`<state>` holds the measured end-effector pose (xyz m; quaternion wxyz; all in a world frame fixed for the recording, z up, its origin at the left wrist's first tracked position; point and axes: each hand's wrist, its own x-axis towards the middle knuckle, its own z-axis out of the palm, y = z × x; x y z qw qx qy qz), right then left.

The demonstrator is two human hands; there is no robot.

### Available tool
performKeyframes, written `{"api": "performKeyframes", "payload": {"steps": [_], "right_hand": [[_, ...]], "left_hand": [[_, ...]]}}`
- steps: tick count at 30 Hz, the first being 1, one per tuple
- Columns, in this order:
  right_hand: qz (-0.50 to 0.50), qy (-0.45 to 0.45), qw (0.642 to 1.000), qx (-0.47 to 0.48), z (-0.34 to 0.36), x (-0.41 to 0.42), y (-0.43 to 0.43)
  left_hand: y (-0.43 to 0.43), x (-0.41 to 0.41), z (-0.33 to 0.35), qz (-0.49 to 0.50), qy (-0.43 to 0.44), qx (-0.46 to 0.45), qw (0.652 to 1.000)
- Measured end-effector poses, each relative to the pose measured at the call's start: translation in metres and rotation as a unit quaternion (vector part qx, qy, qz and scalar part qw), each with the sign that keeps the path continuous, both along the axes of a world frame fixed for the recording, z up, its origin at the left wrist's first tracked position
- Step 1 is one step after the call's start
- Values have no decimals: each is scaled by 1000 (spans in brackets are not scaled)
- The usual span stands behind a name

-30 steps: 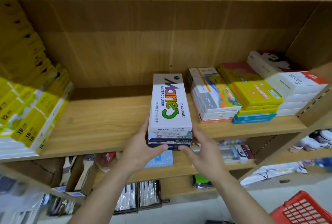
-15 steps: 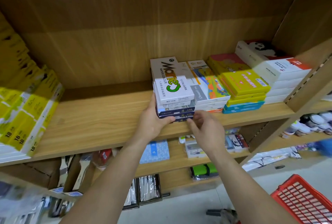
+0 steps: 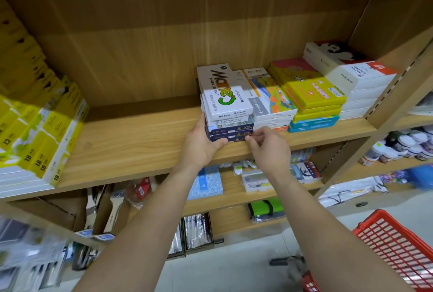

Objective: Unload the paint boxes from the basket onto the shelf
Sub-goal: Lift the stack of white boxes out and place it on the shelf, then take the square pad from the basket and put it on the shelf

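A stack of paint boxes [image 3: 226,102], white ones on top with a green and black logo and dark blue ones below, rests on the wooden shelf [image 3: 131,149]. It stands pushed against a neighbouring pile of white boxes. My left hand [image 3: 201,145] grips the stack's lower left corner. My right hand [image 3: 267,149] pinches the front edge of the bottom blue box with its fingertips. The red basket [image 3: 396,249] stands on the floor at the lower right; its inside is not visible.
Right of the stack lie piles of white [image 3: 271,104], yellow [image 3: 314,95] and panda-printed white boxes [image 3: 349,74]. Yellow boxes [image 3: 35,132] fill the shelf's left end. Bare shelf lies between them and the stack. Lower shelves hold brushes, packets and small jars.
Both hands have slid the stack back and to the right along the shelf until it sits against the neighbouring white pile. The view has shifted, showing more of the basket.
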<state>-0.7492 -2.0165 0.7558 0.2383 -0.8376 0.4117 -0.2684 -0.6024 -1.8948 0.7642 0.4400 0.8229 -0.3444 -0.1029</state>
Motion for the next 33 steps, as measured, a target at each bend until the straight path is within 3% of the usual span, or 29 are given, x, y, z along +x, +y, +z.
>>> {"api": "performKeyframes", "payload": {"steps": [6, 9, 14, 23, 28, 33], "right_hand": [[21, 17, 1000, -3, -13, -74, 4], [7, 80, 996, 25, -40, -129, -3], [-84, 152, 979, 111, -93, -241, -32], [-262, 177, 897, 308, -211, -444, -60], [-291, 171, 850, 404, -302, -479, -62], [-316, 167, 812, 461, -404, -481, -62]], "left_hand": [[63, -53, -9, 31, -52, -31, 998], [64, -97, -26, -59, -43, -5, 997], [8, -168, -86, -231, 0, 139, 963], [-123, -296, -195, -371, 2, 316, 873], [-182, -344, -276, -405, -25, 361, 840], [-212, -361, -359, -418, -35, 363, 832]]}}
